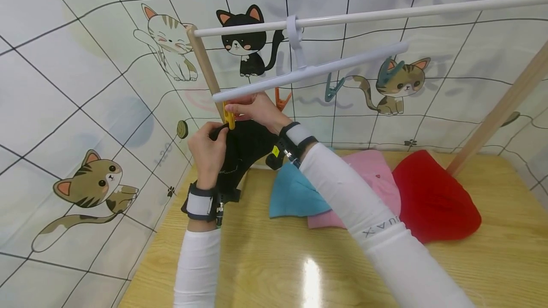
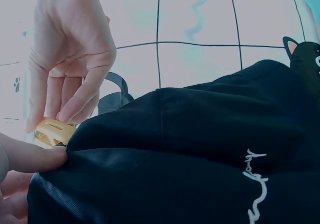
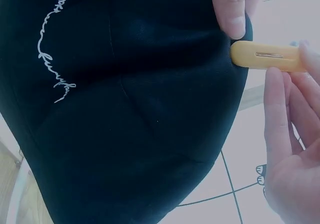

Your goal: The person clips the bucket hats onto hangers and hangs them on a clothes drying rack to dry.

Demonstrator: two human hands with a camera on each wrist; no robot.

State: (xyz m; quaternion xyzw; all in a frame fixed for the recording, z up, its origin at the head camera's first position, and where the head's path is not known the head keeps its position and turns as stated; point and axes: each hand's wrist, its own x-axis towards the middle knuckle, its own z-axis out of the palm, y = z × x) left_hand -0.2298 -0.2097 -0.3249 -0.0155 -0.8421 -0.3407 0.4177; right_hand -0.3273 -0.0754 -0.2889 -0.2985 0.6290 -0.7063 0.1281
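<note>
My left hand (image 1: 207, 151) pinches the edge of a black cloth hat (image 3: 150, 98) between thumb and fingers. White script lettering runs across the hat in both wrist views. With thumb and fingertips my right hand (image 1: 261, 110) pinches a yellow clothespin (image 3: 265, 55) below the left end of a pale hanger (image 1: 308, 72). The clothespin's tip meets the hat's edge, right beside my left thumb. In the left wrist view, the left fingers (image 2: 35, 156) lie just under the clothespin (image 2: 55, 131). Most of the hat hangs below and behind my hands.
The hanger hooks over a white rail (image 1: 364, 18) on wooden posts (image 1: 501, 108). An orange clothespin (image 1: 281, 100) and a teal clothespin (image 1: 333, 89) hang along it. Blue (image 1: 295, 191), pink (image 1: 376, 175) and red (image 1: 432, 198) cloth items lie on the wooden table (image 1: 265, 260).
</note>
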